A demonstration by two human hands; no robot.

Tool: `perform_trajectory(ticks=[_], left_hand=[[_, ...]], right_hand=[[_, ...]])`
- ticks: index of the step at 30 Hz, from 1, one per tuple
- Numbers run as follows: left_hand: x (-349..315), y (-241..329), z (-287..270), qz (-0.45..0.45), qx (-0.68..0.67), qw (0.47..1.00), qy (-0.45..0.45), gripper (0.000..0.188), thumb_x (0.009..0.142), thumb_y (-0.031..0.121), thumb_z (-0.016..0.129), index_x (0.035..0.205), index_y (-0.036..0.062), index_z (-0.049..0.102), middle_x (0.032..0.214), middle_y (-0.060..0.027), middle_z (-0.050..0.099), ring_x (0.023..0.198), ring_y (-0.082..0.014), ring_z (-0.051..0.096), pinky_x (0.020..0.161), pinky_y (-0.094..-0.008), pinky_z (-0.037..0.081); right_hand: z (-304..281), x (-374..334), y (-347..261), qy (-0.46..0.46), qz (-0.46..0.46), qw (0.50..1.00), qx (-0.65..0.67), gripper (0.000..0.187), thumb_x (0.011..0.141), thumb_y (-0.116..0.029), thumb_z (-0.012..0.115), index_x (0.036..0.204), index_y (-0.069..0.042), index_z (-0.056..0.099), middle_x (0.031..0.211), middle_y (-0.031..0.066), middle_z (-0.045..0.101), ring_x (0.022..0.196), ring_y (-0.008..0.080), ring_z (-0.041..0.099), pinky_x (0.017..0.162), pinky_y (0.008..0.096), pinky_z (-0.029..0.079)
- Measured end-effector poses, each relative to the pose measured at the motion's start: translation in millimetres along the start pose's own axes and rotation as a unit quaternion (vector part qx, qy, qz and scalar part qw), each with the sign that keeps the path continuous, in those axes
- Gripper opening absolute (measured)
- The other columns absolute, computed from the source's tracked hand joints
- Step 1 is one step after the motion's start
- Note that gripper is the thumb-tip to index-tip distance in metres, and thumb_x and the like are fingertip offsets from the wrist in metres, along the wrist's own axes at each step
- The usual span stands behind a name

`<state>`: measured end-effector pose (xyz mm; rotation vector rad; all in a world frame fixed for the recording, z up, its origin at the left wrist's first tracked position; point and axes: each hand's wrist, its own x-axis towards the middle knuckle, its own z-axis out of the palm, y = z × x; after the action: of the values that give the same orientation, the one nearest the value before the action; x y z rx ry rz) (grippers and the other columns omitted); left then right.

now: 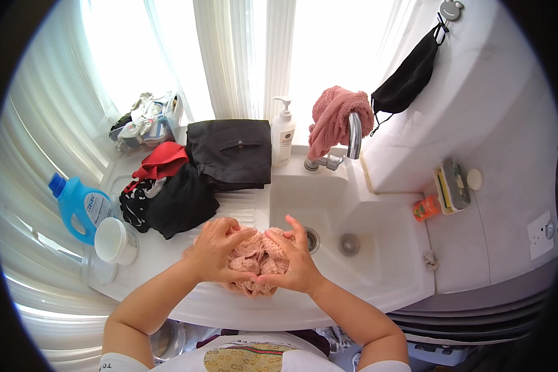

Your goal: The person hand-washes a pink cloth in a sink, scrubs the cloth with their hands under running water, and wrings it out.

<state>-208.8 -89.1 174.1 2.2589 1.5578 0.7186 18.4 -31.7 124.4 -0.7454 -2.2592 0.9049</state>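
- White sink unit [378, 248] under a bright curtained window, shot from straight above, so it's all pretty washed out up top.
- Both hands are bunched on a pink cloth [257, 257] at the front lip of the sink, right where the drainboard meets the basin.
- Left hand [217, 248] is clamped on the cloth from 9 o'clock, fingers curled over the top of it.
- Right hand [299, 260] grips it from 3 o'clock, fingers spread a bit, thumb tucked under near the front edge.
- Drain [312, 240] sits just past the right hand at about 2 o'clock, with a second hole [349, 244] further along the basin.
- Going toward 11 o'clock from the cloth: a pile of black clothes [180, 201] with a red piece [162, 161] on top, then folded dark trousers [230, 152] behind.
- At 12 o'clock there's a soap pump [283, 133], and the tap [352, 139] at 1 o'clock with a pink towel [335, 118] draped over it.
- Way out at 9 o'clock: blue detergent bottle [77, 208] and a white cup [115, 240] just beside it.
- Black mask [409, 77] hangs on the wall at 1 o'clock, well apart from everything.
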Motion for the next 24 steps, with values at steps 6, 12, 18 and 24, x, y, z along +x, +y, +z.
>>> perform_trajectory(ticks=[6, 12, 18, 24], left_hand=[[-32, -20, 42, 0.008, 0.065, 0.998, 0.012, 0.083, 0.05, 0.072, 0.073, 0.113, 0.0184, 0.064, 0.144, -0.0229, 0.029, 0.127, -0.0502, 0.027, 0.092, -0.0712, 0.022], [-10, -33, 66, 0.028, 0.019, 0.997, 0.063, 0.069, 0.05, 0.065, 0.076, 0.095, 0.0141, 0.064, 0.125, -0.0163, 0.047, 0.111, -0.0446, 0.041, 0.087, -0.0578, 0.03], [17, -43, 77, 0.042, 0.009, 0.997, 0.059, 0.051, 0.053, 0.05, 0.075, 0.086, 0.0137, 0.061, 0.108, -0.0075, 0.056, 0.096, -0.0337, 0.046, 0.079, -0.0464, 0.031], [49, -55, 84, 0.072, -0.056, 0.994, 0.063, 0.035, 0.051, 0.038, 0.07, 0.077, 0.0147, 0.065, 0.084, -0.0029, 0.053, 0.078, -0.0246, 0.047, 0.069, -0.0428, 0.031]], right_hand=[[31, -39, -15, -0.049, -0.007, 0.992, -0.114, 0.123, 0.048, -0.071, 0.076, 0.145, -0.013, 0.028, 0.15, 0.0306, 0.002, 0.138, 0.0517, 0.002, 0.098, 0.0705, 0.018], [63, -21, 4, 0.076, -0.038, 0.988, -0.132, 0.099, 0.058, -0.056, 0.077, 0.134, -0.006, 0.039, 0.134, 0.0221, 0.036, 0.126, 0.0429, 0.034, 0.099, 0.0531, 0.033], [65, -10, 30, 0.119, -0.017, 0.991, -0.064, 0.086, 0.055, -0.049, 0.078, 0.121, -0.002, 0.048, 0.116, 0.0181, 0.048, 0.106, 0.0386, 0.048, 0.09, 0.0489, 0.039], [59, 3, 57, 0.122, -0.026, 0.992, -0.023, 0.068, 0.054, -0.039, 0.076, 0.104, 0.002, 0.053, 0.098, 0.0167, 0.053, 0.088, 0.0348, 0.051, 0.078, 0.0442, 0.043]])
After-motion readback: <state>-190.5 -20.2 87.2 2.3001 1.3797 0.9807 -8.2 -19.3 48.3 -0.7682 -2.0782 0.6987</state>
